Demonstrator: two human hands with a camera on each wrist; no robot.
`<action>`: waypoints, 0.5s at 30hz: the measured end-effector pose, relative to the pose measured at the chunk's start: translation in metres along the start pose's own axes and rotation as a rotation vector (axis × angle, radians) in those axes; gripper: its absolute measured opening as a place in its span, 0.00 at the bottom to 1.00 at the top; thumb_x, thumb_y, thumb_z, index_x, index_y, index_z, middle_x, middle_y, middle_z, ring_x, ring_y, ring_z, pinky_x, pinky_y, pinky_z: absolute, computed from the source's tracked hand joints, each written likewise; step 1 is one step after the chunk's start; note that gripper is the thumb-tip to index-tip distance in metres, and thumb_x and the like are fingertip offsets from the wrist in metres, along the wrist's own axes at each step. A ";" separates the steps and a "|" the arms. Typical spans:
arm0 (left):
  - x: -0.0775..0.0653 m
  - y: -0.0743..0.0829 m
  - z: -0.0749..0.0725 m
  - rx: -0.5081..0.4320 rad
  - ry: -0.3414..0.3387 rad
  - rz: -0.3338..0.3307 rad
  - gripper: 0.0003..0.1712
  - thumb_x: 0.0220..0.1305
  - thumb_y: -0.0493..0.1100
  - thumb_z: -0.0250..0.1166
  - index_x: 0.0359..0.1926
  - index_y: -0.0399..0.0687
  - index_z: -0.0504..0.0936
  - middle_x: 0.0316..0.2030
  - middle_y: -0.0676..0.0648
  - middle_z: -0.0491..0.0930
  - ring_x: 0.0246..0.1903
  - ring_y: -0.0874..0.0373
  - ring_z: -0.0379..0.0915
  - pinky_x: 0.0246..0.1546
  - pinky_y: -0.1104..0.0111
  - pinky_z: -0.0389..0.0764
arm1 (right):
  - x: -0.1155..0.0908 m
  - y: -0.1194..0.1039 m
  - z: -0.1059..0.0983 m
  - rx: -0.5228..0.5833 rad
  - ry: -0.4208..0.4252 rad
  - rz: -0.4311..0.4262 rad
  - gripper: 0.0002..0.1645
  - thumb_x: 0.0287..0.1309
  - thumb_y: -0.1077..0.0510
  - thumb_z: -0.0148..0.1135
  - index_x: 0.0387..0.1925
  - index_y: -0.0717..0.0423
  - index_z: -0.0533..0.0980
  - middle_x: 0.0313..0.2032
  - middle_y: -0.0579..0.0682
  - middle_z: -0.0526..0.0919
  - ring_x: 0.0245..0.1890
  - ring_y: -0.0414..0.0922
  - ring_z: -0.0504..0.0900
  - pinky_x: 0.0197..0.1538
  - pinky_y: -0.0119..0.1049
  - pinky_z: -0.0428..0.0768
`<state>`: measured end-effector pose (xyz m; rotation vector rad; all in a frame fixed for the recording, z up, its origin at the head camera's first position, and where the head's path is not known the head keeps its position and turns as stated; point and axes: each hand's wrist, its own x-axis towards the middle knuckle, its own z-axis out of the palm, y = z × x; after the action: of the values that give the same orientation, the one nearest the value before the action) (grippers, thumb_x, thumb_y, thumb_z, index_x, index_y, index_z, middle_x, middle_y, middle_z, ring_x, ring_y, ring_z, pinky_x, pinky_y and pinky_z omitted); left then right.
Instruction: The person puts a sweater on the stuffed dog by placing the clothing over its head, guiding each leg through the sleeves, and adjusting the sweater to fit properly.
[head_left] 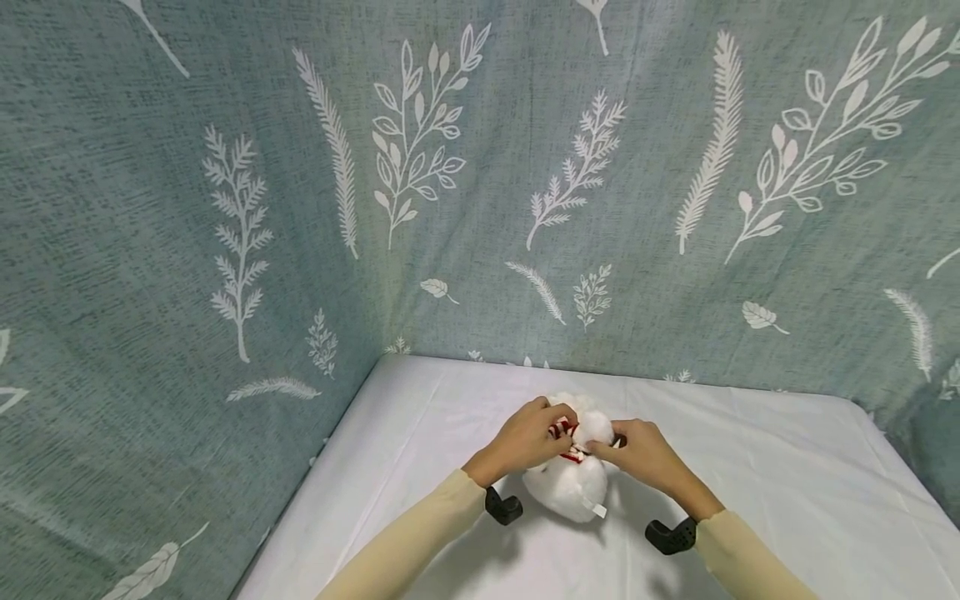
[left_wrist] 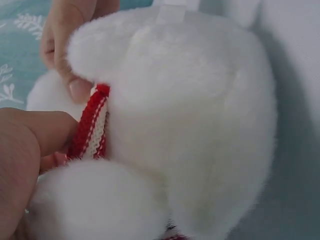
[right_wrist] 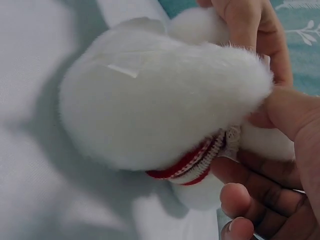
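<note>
A fluffy white plush toy [head_left: 564,492] lies on the white-covered table, wearing a red and white knitted scarf [left_wrist: 94,125]. My left hand [head_left: 527,437] reaches in from the left and pinches the scarf between thumb and fingers. From the other side my right hand [head_left: 647,454] has its thumb and fingers curled about the scarf's edge [right_wrist: 220,145], beside a furry bulge of the toy. A small white tag [head_left: 599,510] sticks out of the fur near the toy's lower end. The toy's face is hidden.
The white cloth [head_left: 420,433] spreads over the table around the toy. Green-grey curtains [head_left: 480,208] printed with white leaves rise behind and to the left. A black wrist mount [head_left: 504,507] hangs below the left wrist, another black mount [head_left: 671,536] below the right.
</note>
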<state>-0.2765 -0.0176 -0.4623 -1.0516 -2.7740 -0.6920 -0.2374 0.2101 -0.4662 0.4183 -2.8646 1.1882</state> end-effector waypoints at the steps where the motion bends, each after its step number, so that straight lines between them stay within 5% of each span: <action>1: 0.000 0.000 0.000 -0.001 -0.003 0.011 0.15 0.68 0.48 0.64 0.54 0.58 0.84 0.36 0.56 0.75 0.34 0.64 0.65 0.32 0.74 0.68 | 0.000 0.000 0.000 -0.003 0.007 -0.004 0.21 0.62 0.40 0.71 0.24 0.49 0.77 0.21 0.44 0.75 0.22 0.40 0.70 0.26 0.33 0.68; 10: -0.001 0.002 -0.002 0.005 0.011 0.149 0.17 0.70 0.48 0.64 0.57 0.55 0.84 0.37 0.54 0.79 0.37 0.64 0.66 0.36 0.75 0.67 | -0.001 -0.005 0.005 0.048 0.083 -0.035 0.23 0.60 0.42 0.74 0.45 0.51 0.76 0.33 0.46 0.82 0.30 0.41 0.78 0.31 0.35 0.77; 15: -0.006 -0.001 -0.005 -0.123 -0.003 0.121 0.22 0.66 0.53 0.70 0.58 0.53 0.82 0.44 0.56 0.78 0.43 0.65 0.68 0.44 0.74 0.71 | -0.001 -0.009 0.005 0.027 0.121 -0.095 0.17 0.62 0.50 0.72 0.47 0.54 0.78 0.37 0.48 0.84 0.31 0.42 0.79 0.32 0.37 0.78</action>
<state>-0.2726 -0.0240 -0.4600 -1.2319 -2.6732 -0.8547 -0.2338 0.2011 -0.4635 0.4606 -2.6981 1.1934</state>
